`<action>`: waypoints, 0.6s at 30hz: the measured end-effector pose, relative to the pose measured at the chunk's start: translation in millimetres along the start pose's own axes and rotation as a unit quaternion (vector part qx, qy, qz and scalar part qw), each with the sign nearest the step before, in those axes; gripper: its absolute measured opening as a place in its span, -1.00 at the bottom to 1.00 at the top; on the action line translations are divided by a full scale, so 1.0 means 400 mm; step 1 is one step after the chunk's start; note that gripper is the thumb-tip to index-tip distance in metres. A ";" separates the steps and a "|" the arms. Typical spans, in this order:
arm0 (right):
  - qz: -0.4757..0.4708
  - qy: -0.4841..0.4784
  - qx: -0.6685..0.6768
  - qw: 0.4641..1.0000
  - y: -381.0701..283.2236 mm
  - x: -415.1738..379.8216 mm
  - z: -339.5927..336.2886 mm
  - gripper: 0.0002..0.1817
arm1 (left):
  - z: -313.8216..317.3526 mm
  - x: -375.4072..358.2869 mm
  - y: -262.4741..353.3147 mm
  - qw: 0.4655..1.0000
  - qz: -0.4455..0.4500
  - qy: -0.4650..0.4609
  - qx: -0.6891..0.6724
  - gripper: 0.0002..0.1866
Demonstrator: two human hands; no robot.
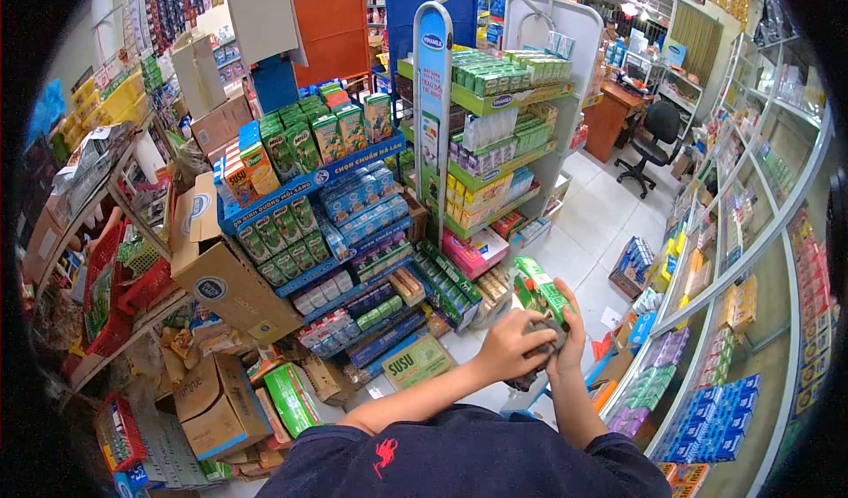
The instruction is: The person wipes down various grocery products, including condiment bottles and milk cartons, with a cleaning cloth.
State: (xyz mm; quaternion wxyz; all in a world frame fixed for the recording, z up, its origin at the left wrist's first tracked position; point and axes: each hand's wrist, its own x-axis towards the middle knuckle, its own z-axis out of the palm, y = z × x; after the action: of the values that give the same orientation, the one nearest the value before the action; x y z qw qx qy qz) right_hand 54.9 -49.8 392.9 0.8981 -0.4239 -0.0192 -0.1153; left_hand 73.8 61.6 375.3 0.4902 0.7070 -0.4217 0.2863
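Item: one green pack [541, 288], centre right of the frame, in the hands. Long axis slanting from upper left to lower right; the printed face shows in part.

Item: right hand [571, 328], the nearer to the pack. Fingers bent round its right edge, touching; the pack lies to their left.

Item: left hand [521, 343], just below the pack. Fingers curled and close together over a dark thing [530, 380], which we cannot identify—much of it is covered. The pack extends up and away from these fingers; whether they touch it, we cannot tell.

Item: one rack [432, 101], upper centre, its tiers holding small cartons.

Item: one blue stand [300, 189], left of the rack, stocked with green and orange packs.

Item: one SUSU box [418, 363], lower centre, to the left of the hands.

Item: one glass case [733, 277], right side; within it we count blue packs [720, 423] among others—lower right.

Item: one black chair [662, 125], upper right, on pale tiles [583, 198].
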 end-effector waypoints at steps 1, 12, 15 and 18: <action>0.004 -0.001 0.010 1.000 -0.004 -0.002 -0.001 -0.43 | 0.005 -0.003 0.002 1.000 0.005 -0.008 -0.005 -0.66; 0.018 -0.012 0.108 0.994 -0.013 -0.032 -0.033 -0.33 | -0.022 0.019 -0.064 1.000 0.016 0.018 0.015 -0.63; 0.014 -0.016 0.087 0.996 -0.013 -0.041 -0.023 -0.33 | -0.046 0.036 -0.092 0.996 -0.057 0.061 0.037 -0.64; 0.008 -0.014 0.105 0.994 0.004 -0.038 -0.027 -0.34 | -0.038 0.024 -0.061 0.996 -0.055 0.064 0.035 -0.69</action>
State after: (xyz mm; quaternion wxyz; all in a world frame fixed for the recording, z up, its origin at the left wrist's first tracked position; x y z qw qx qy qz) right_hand 39.9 -54.2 382.9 0.9382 -0.3289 -0.0402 -0.0998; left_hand 99.9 76.6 377.4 0.5060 0.7264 -0.3393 0.3182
